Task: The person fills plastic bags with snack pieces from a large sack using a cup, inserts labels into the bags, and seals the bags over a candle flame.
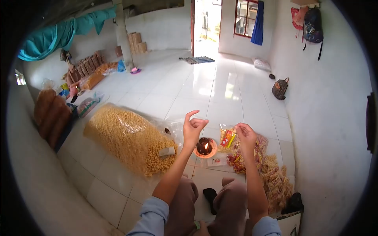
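Note:
My left hand (193, 129) is raised over the floor, its thumb and forefinger apart with nothing between them. With its fingertips pinched, my right hand (246, 137) grips the top edge of a small clear snack packet (227, 135), which holds round pale snacks and a red and yellow label. Between my hands, lower down, a small flame burns on a dark lamp (204, 146) set in an orange-pink dish (213, 151). Left of it lies a big clear sack of yellow puffed snacks (122, 131), with a white scoop or cup (167, 151) at its mouth.
A pile of red and yellow labels (238, 162) lies below my right hand, beside a heap of filled packets (277, 183). A black bag (294, 203) sits at lower right. Another person (73, 78) sits at far left near stacked packs (89, 65). A backpack (280, 89) stands against the right wall.

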Demonstrator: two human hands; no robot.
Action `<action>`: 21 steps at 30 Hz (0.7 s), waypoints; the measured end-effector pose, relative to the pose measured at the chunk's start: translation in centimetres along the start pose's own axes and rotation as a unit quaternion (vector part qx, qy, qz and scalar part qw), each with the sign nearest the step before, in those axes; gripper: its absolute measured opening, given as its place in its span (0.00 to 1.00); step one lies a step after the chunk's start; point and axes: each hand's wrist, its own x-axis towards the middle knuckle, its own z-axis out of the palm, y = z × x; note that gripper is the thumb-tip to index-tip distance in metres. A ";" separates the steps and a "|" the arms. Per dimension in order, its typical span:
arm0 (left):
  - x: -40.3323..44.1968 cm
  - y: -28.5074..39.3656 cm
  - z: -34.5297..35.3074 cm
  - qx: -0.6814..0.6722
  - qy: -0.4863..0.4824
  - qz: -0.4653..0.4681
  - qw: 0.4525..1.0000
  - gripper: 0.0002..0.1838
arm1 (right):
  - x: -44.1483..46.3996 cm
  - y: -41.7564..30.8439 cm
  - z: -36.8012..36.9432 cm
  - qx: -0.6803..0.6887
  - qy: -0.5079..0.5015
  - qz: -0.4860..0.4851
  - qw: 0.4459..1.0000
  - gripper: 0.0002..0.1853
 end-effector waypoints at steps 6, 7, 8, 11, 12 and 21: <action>-2.5 -1.1 2.4 -0.033 -0.195 -0.077 0.977 0.18 | -0.2 3.0 0.6 0.011 0.007 0.040 0.999 0.06; -3.0 -2.0 2.3 -0.034 -0.197 -0.075 0.977 0.18 | -0.3 3.7 0.5 0.005 0.018 0.039 0.999 0.06; -3.3 -3.4 2.1 -0.050 -0.200 -0.101 0.973 0.15 | -0.3 4.6 0.2 0.005 0.021 0.035 0.999 0.06; -3.5 -6.3 2.2 -0.081 -0.175 -0.128 0.973 0.12 | -0.9 6.0 -0.6 -0.004 -0.010 0.075 0.997 0.10; -3.6 -7.0 2.2 -0.095 -0.145 -0.132 0.976 0.13 | -1.5 5.5 -0.4 0.018 -0.025 0.132 0.991 0.13; -5.9 -13.8 11.3 0.058 -0.239 -0.211 0.946 0.21 | -5.4 10.1 -12.1 -0.273 -0.133 0.173 0.937 0.21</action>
